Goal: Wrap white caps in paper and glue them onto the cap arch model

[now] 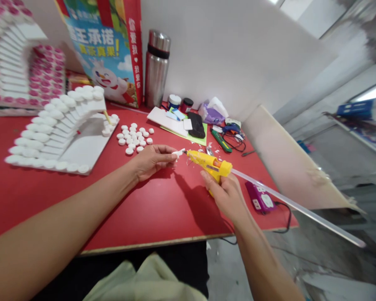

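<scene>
My left hand (156, 161) pinches a small white piece (179, 153) whose exact kind I cannot make out. Wrapped round the handle of a yellow hot glue gun (207, 161) is my right hand (225, 192). The gun's dark nozzle points left, right at the white piece; whether they touch is hard to tell. A long translucent glue stick (297, 207) juts from the gun's back. Several round white discs (134, 137) lie loose beyond my left hand. Farther left stands a white stepped model (54, 133) edged with similar discs.
A steel thermos (157, 69) and a printed bag (105, 50) stand at the back. A pink-and-white model (15, 58) is at far left. Green-handled tool (221, 140), cables and white scraps lie beyond the gun. A purple power socket (260, 197) sits near the table's right edge.
</scene>
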A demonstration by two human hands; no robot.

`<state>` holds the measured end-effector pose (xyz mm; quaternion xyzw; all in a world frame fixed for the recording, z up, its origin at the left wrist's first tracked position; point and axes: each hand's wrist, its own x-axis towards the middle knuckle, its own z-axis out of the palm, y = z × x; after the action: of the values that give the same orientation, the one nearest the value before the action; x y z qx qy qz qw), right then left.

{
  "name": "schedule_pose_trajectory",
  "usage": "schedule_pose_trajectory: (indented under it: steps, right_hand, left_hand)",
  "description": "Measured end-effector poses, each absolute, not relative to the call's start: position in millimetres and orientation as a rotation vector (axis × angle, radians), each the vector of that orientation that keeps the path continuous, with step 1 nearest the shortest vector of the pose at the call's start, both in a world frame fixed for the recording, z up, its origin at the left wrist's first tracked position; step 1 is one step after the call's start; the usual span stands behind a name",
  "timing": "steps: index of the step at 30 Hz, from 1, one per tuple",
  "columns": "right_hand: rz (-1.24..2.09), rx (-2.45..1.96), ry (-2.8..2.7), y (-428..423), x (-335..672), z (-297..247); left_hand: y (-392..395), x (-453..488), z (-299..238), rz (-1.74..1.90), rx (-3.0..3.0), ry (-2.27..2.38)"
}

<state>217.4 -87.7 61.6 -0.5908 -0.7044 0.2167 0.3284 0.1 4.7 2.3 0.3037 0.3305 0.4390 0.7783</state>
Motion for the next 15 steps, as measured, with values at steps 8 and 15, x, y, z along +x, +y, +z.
schedule_pose_trajectory:
  steps: [8,15]
  right_hand:
    - [0.701,-1.6,-1.596,-85,229,51]
    - [0.503,-1.634,-1.23,-49,294,27]
  left_hand:
    - [4,0,2,0.939,0.658,0.703]
    - [5,0,3,0.96,0.659,0.698]
